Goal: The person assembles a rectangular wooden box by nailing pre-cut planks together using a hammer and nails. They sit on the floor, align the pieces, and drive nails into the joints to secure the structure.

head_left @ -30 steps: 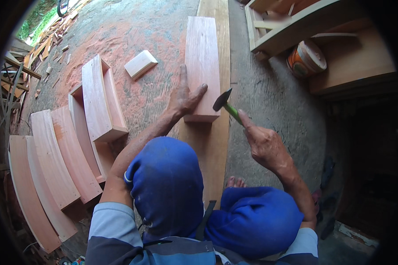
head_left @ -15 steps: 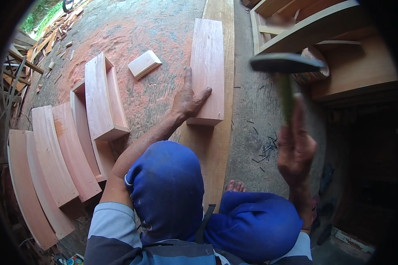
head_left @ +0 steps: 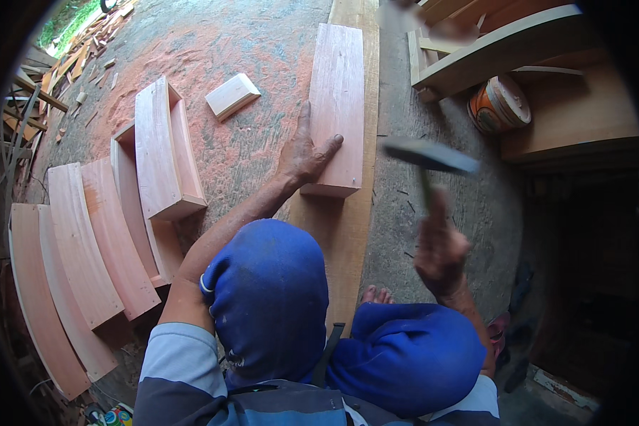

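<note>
A long pinkish wooden box (head_left: pixel 339 99) lies on a flat plank (head_left: pixel 331 255) in front of me. My left hand (head_left: pixel 307 157) rests against its left side, with the thumb stretched over the top face and the fingers apart. A small nail head shows near the box's front corner. My right hand (head_left: pixel 441 252) is closed round the handle of a hammer (head_left: pixel 430 155), raised to the right of the box and apart from it. Motion blurs the hammer a little.
On the left, several curved wooden boxes (head_left: pixel 85 241) stand side by side, one (head_left: pixel 160 153) lying atop another. A small wood block (head_left: pixel 232 96) sits on the sawdust-strewn floor. An orange and white tub (head_left: pixel 500 105) stands by wooden furniture (head_left: pixel 575 99) at right. Loose nails lie near my foot (head_left: pixel 378 294).
My right hand and the hammer have swung left and nearer the box, the hammer head also lower. My left hand keeps its place on the box.
</note>
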Tool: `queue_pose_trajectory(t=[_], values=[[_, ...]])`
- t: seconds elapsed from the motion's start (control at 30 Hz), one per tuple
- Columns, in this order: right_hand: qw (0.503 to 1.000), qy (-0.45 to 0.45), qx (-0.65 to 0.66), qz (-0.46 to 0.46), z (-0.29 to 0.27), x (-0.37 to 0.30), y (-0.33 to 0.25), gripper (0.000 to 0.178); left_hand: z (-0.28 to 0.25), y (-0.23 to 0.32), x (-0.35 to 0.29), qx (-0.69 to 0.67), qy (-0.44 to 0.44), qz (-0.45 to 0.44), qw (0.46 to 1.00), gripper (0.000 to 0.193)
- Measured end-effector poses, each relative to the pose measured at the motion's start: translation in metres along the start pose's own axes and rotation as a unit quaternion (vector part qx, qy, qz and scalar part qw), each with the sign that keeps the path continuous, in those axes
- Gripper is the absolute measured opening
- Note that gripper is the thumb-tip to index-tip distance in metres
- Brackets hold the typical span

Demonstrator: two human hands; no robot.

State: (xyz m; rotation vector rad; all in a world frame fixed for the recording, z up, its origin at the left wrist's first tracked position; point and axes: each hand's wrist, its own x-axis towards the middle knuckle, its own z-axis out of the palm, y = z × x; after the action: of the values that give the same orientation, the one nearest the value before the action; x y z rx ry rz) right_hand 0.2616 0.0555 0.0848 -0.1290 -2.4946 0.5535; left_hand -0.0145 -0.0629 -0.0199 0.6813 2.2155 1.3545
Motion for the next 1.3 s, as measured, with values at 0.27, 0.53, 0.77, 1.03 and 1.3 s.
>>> queue_pose_trajectory(t=[0.27, 0.53, 0.77, 1.03, 1.3], values=[[0.999, 0.034, 0.015, -0.006, 0.015, 0.007, -0.002, 0.066, -0.002, -0.005, -0.007, -0.018, 0.029, 0.025, 0.999, 0.105], [0.945, -0.305, 0.088, 0.080, 0.047, -0.068, -0.011, 0.066, 0.004, -0.007, 0.004, -0.154, -0.036, -0.067, 0.985, 0.073], [0.830, -0.319, 0.212, 0.405, 0.096, -0.139, -0.007, 0.048, -0.003, -0.052, -0.017, -0.298, 0.041, -0.005, 0.954, 0.058], [0.881, 0.036, -0.001, 0.472, 0.062, -0.233, 0.103, 0.024, -0.010, -0.074, -0.071, -0.007, -0.048, 0.165, 0.985, 0.068], [0.840, 0.106, -0.126, 0.517, 0.030, -0.259, 0.189, 0.024, -0.002, -0.071, -0.047, -0.053, -0.063, 0.158, 0.984, 0.067]])
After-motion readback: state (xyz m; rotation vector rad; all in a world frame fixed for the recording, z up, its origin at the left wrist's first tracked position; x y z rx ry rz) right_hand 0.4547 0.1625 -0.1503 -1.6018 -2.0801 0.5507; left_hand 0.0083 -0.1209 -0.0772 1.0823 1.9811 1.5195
